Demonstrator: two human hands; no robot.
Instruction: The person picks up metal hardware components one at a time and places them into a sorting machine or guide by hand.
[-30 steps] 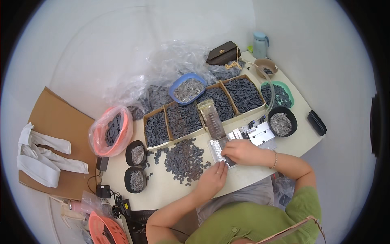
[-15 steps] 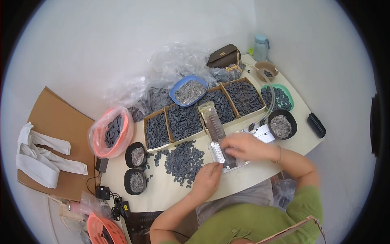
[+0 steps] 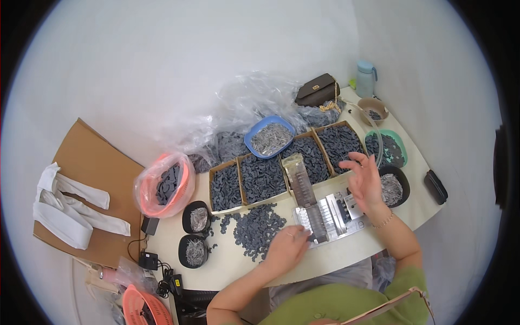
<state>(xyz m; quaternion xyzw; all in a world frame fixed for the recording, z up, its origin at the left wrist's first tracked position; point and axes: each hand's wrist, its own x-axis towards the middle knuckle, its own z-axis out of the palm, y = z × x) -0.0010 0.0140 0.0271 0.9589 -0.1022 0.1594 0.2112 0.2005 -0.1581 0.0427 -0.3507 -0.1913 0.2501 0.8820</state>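
Touching fixture [image 3: 331, 212] — curled left hand [image 3: 287, 249], right hand [image 3: 366, 185] loosely spread

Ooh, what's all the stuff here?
Jig: one, silver, table front
Bits: countless, grey, boxes, bowls, pile
Boxes: four, brown, table middle
Tray: one, blue, over boxes
Pins: many, silver, tray and black bowls
Bowls: five; black, green, tan; both sides
Bottle: one, blue, back
Purse: one, brown, back
Case: one, black, right
Baskets: two, pink, left
Cardboard: one, brown, left
Cloth: some, white, on cardboard
Plastic: some, clear, behind boxes
Adapters: several, black, left
Table: one, cream, underneath
Left hand: one, bare, at jig
Right hand: one, bare, raised
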